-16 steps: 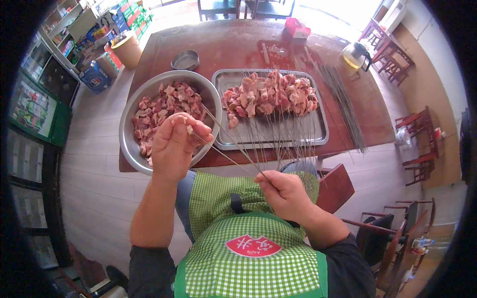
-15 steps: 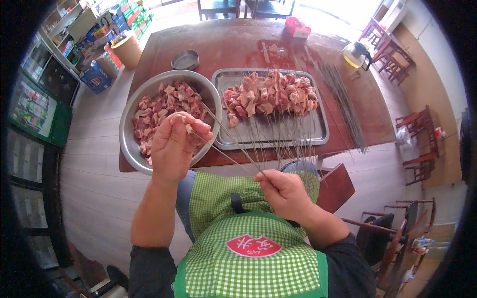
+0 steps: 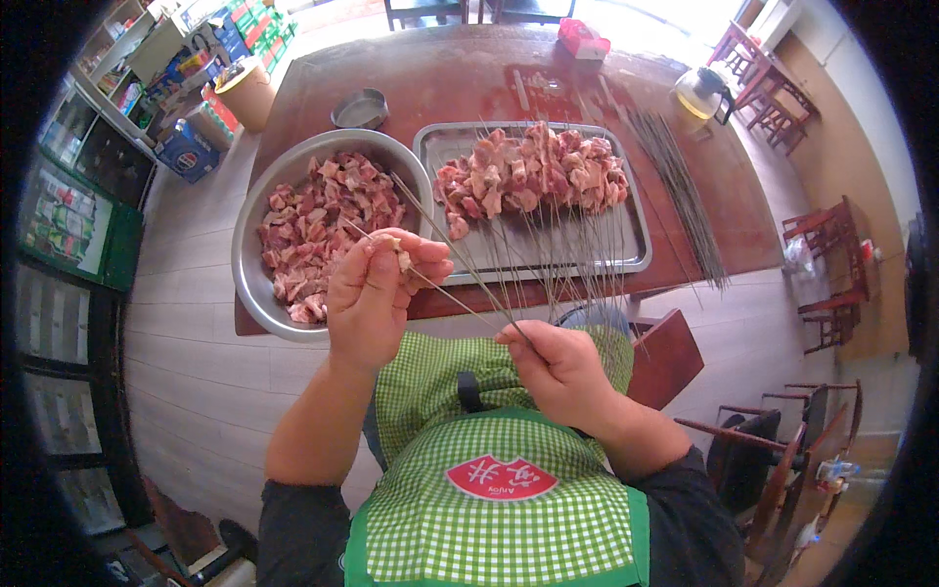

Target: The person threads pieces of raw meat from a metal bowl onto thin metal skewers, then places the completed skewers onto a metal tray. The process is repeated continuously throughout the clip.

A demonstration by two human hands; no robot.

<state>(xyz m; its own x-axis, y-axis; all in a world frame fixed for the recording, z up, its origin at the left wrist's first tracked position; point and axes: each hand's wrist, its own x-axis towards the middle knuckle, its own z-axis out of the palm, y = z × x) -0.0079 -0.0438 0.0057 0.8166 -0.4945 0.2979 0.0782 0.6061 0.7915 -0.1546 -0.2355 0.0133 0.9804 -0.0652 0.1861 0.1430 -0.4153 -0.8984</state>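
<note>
My left hand (image 3: 370,308) pinches a small pale piece of meat (image 3: 399,252) between thumb and fingers, in front of the bowl's right side. A thin metal skewer (image 3: 452,295) runs through that piece, its tip showing past my fingers. The lower ends of this skewer and a few others are gripped in my closed right hand (image 3: 565,374), in front of the tray. Raw meat chunks (image 3: 328,220) fill much of the large metal bowl (image 3: 246,269). On the metal tray (image 3: 638,256), meat-loaded skewers (image 3: 533,174) lie side by side, handles hanging over the near edge.
Bare skewers (image 3: 677,196) lie in a bundle right of the tray on the brown table (image 3: 440,73). A round metal dish (image 3: 360,110), a pink tissue box (image 3: 583,41) and a glass jug (image 3: 700,95) stand farther back. A wooden stool (image 3: 667,360) sits near the table's front edge.
My left hand has shifted right, and the skewer's tip now sticks out beyond the meat piece in my fingers. The right hand stays nearly in place, still holding the skewers.
</note>
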